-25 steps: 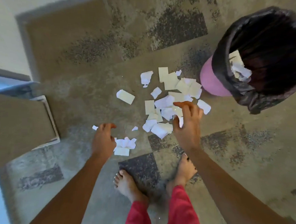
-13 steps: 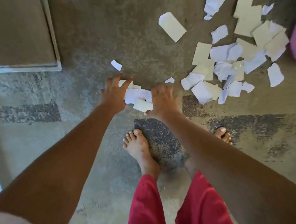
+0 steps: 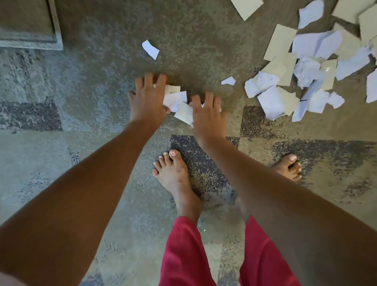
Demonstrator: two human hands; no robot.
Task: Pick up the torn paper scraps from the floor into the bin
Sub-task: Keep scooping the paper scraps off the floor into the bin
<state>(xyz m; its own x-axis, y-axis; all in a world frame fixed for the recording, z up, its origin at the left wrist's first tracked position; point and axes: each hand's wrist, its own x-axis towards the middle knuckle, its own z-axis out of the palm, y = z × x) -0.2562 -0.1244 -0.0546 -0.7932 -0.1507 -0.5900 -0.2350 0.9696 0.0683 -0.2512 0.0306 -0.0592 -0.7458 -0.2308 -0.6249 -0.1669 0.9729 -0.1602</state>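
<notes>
A small clump of white and cream paper scraps (image 3: pixel 177 102) lies on the carpet between my two hands. My left hand (image 3: pixel 147 100) rests on its left side with fingers spread. My right hand (image 3: pixel 206 113) presses against its right side, fingers apart, touching a cream scrap. Neither hand has closed around the paper. A large pile of torn scraps (image 3: pixel 306 71) spreads over the upper right. One small white scrap (image 3: pixel 150 49) lies alone above my left hand, another (image 3: pixel 228 81) sits right of the clump. The bin is out of view.
Patterned grey and beige carpet (image 3: pixel 95 136) covers the floor. My bare feet (image 3: pixel 174 176) stand just below the hands, one (image 3: pixel 290 166) to the right. A brown flat object with a pale edge (image 3: pixel 19 25) lies at the upper left.
My right hand left the big pile and came to the small clump beside my left hand. The view dropped and shifted left, so the bin went out of frame.
</notes>
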